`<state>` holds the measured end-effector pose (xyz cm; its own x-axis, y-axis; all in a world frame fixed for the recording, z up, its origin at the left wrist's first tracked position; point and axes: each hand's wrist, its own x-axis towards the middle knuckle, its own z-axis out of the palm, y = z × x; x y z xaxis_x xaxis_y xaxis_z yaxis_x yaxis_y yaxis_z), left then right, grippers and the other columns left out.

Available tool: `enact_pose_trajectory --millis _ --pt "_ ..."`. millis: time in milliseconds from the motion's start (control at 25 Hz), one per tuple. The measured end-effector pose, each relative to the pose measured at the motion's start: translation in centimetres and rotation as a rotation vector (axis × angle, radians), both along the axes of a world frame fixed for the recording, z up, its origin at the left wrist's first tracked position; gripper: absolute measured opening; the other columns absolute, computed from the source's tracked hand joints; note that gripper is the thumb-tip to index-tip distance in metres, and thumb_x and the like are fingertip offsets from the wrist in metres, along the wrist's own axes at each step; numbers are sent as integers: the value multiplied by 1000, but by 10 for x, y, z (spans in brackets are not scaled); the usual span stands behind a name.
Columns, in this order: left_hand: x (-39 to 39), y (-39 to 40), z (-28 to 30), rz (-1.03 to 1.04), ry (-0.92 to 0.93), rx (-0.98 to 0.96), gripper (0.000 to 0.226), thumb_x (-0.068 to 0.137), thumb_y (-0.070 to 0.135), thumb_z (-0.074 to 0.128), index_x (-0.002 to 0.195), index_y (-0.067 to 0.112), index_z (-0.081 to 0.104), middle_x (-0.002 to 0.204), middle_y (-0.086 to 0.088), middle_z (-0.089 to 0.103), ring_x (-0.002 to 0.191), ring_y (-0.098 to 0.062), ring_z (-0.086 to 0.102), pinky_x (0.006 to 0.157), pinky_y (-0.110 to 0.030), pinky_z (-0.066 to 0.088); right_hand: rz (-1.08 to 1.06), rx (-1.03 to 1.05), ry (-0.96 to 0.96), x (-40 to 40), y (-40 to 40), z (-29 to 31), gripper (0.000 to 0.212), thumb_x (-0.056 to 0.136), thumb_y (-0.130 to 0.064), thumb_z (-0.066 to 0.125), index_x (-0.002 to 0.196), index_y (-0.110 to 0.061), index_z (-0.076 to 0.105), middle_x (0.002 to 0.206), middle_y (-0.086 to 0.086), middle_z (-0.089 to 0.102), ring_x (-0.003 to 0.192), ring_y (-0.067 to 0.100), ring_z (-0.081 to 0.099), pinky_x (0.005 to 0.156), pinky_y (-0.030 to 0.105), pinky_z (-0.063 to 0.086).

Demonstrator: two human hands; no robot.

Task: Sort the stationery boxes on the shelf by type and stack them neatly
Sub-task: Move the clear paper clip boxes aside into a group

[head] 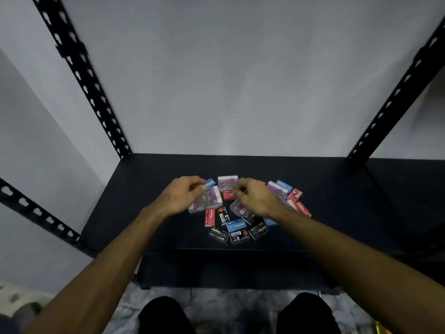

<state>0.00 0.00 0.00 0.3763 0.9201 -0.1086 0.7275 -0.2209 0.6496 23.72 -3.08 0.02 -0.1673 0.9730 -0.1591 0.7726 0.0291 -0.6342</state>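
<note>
Both your bare forearms reach forward from the lower corners of the view and converge toward the middle of the shelf. Your left hand (pixel 179 197) is palm down, its fingers curled and the fingertips drawn together near the thumb. Your right hand (pixel 255 198) is also palm down, knuckles up, fingers bent downward. The two hands sit near each other without touching. Motion blur hides what either grips.

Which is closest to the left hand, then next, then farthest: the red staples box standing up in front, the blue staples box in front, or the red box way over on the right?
Head view, from the left hand:
1. Red staples box, just below and right of it.
2. Blue staples box, front middle.
3. Right red box, far right of the pile.
</note>
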Motion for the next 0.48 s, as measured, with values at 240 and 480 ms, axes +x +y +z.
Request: enact_pose_trajectory --millis 240,480 --pt "-8 3 -62 102 75 266 37 96 36 56 130 23 58 121 1 58 109 -12 52 94 -41 49 -5 339 -116 -40 19 -56 23 96 -33 53 109 -17 63 107 1 61 92 14 57 77 33 50" --pt "-8 11 -94 90 83 348 54 93 48 56 140 21 50 132 1 51 116 -13 50 98 -38 46 -55 504 -242 -50 33 -91 45 91 -54 47 113 -17 62 104 3 61 95 18 55 78 37 48"
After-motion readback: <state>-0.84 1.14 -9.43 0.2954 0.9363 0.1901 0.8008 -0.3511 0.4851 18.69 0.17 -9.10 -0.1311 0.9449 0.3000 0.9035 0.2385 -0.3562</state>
